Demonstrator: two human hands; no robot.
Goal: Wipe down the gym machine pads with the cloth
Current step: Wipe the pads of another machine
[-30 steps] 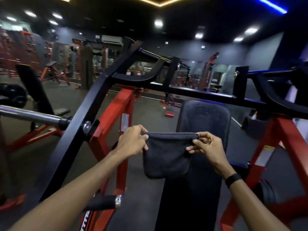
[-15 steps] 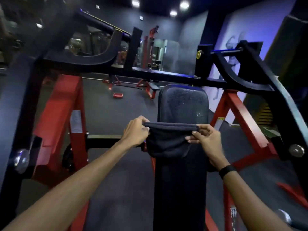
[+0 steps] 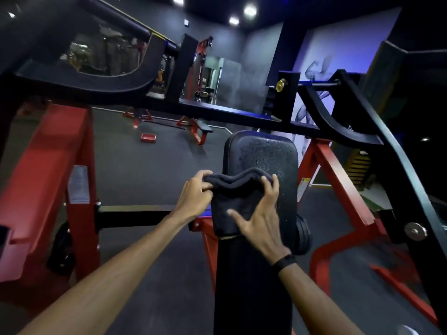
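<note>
Machine frame (image 3: pixel 79 146) in red and black all around the pad: red uprights to left and right of it, black crossbar (image 3: pixel 217 112) just behind its top edge, curved black arms rising on either side. Dark rubber floor (image 3: pixel 145 165) beneath and beyond the pad, with a red bench frame (image 3: pixel 196 131) and a small red box (image 3: pixel 148 137) far off to the pad's upper left. Long black pad (image 3: pixel 263 151) upright and leaning away in the middle, top rounded, surface speckled near the upper end. Dark folded cloth (image 3: pixel 232 201) laid flat against the pad's left half, below the speckled top, upper edge bunched into a wavy ridge, lower edge hanging just past the pad's narrowing. Right hand (image 3: pixel 260 218) spread flat over the cloth's right side, fingers straight and splayed, fingertips at the bunched top edge, thumb out across the cloth's middle, pressing cloth onto pad. Left hand (image 3: pixel 196 194) at the pad's left edge, fingers curled, pinching the cloth's top left corner. Black band (image 3: pixel 284 261) round the right wrist, below the cloth.
</note>
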